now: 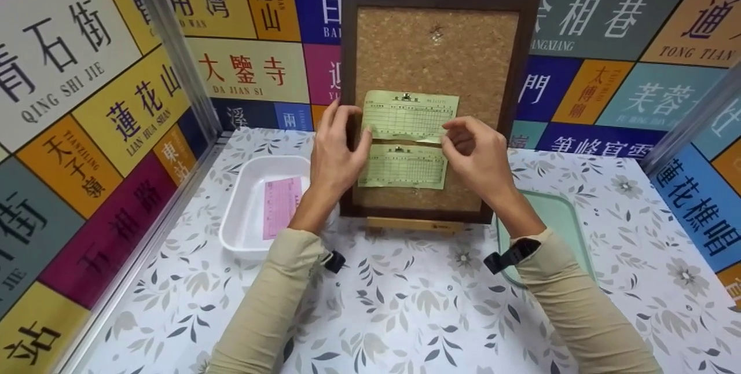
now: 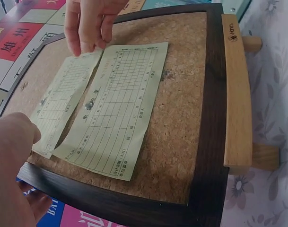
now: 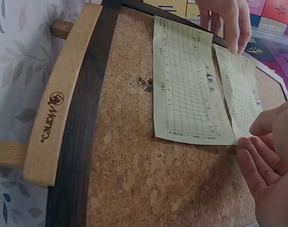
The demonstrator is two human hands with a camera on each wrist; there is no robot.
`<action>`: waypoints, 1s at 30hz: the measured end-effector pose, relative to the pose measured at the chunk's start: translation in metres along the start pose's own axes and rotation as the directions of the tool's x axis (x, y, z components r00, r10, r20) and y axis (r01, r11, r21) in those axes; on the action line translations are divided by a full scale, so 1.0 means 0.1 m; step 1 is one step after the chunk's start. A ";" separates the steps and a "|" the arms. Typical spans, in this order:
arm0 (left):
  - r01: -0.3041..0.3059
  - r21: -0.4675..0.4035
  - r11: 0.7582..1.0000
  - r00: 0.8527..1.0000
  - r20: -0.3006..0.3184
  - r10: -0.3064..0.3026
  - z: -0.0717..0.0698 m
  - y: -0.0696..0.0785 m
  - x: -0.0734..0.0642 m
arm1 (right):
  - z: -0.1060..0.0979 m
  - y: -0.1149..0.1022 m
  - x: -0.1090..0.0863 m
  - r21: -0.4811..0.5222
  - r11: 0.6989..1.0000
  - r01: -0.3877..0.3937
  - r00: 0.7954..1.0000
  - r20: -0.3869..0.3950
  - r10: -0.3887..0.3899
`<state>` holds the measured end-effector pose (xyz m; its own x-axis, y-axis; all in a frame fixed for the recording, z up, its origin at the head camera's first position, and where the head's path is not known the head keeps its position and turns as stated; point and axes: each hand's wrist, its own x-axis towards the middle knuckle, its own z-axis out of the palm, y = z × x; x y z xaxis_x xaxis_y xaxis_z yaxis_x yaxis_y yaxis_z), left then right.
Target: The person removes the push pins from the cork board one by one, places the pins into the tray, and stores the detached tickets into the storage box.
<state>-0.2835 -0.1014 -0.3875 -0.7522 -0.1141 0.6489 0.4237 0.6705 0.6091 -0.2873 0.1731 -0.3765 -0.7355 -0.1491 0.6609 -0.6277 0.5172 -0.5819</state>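
Two pale green receipt slips lie one above the other on a dark-framed cork board. A small shiny pin marks the top middle of each. My left hand is at the board's left side. Its thumb touches the left edge of the upper receipt, and its other fingers reach round the frame. My right hand pinches the upper receipt's right edge near its lower corner, fingers curled. The lower receipt lies against the cork just below, its top edge close to the upper one.
A wooden stand supports the board from below. To the left, a white plastic tray holds a pink slip. A pale green tray lies on the right, partly behind my right forearm. Sign-printed walls surround the floral tabletop.
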 end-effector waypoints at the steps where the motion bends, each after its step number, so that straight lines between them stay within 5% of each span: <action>1: 0.002 -0.009 1.000 1.000 -0.001 -0.002 0.01 0.00 0.01 | 0.01 -0.01 0.03 -0.006 1.000 0.008 1.000 0.001 -0.008; 21: -0.016 -0.031 0.999 1.000 -0.014 0.016 0.08 -0.02 0.06 | 0.20 -0.13 0.35 -0.057 0.996 0.070 0.997 -0.017 -0.071; 30: 0.035 -0.027 0.999 0.999 0.014 -0.034 0.12 -0.01 0.05 | 0.35 -0.25 0.47 -0.027 0.996 0.090 0.995 -0.044 -0.092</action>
<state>-0.2938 -0.0939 -0.3909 -0.7734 -0.1267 0.6211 0.4108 0.6460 0.6434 -0.3148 0.1239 -0.3477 -0.6629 -0.1585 0.7317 -0.6845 0.5241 -0.5067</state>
